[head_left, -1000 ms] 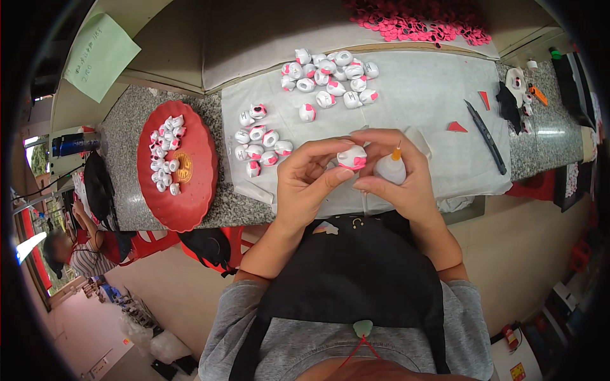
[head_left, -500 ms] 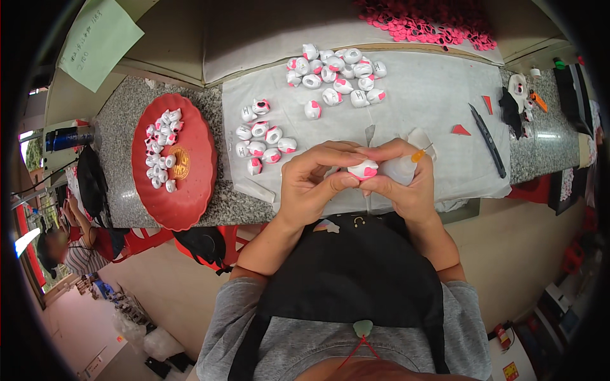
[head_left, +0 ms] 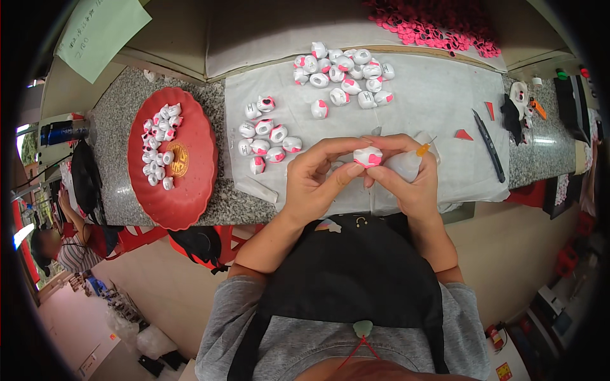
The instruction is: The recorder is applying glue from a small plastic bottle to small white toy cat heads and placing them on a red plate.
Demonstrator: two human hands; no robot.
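Note:
A small white figurine head with a pink patch (head_left: 367, 157) is pinched between the fingertips of both hands above the paper-covered bench. My left hand (head_left: 316, 184) is closed on its left side. My right hand (head_left: 412, 187) grips its right side and also keeps a translucent needle-tip glue bottle (head_left: 405, 166) tucked against the fingers; its orange tip points up and right. Similar white-and-pink heads (head_left: 261, 128) stand in a small group left of my hands. A larger cluster of them (head_left: 349, 66) lies farther back.
On the left, a red scalloped tray (head_left: 197, 197) holds several finished-looking heads. White paper (head_left: 438, 95) covers the bench. To the right lie a black pen-like tool (head_left: 488, 145) and red scraps (head_left: 464, 134). Many pink pieces (head_left: 432, 32) fill the back shelf. Another person (head_left: 79, 251) sits far left.
The head in my fingers has been turned slightly and raised a little, so its pink patch shows differently. The whole view has shifted slightly. Both hands keep their hold.

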